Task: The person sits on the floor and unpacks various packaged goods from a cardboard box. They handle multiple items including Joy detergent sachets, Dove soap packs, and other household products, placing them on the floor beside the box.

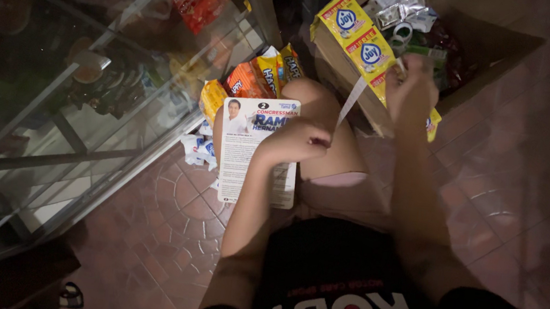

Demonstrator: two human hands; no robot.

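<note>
Head view: both hands' grip pinches pale strip (352, 96); left hand (297, 141); right hand (412, 90).

Black shirt (343, 280) with white lettering, pink shorts (339, 180), bare arms.

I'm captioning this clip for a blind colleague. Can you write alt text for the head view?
Seen from above, a seated person stretches a pale strip between the left hand and right hand, over a printed card on a tiled floor, with snack packets and a glass cabinet nearby.
</note>
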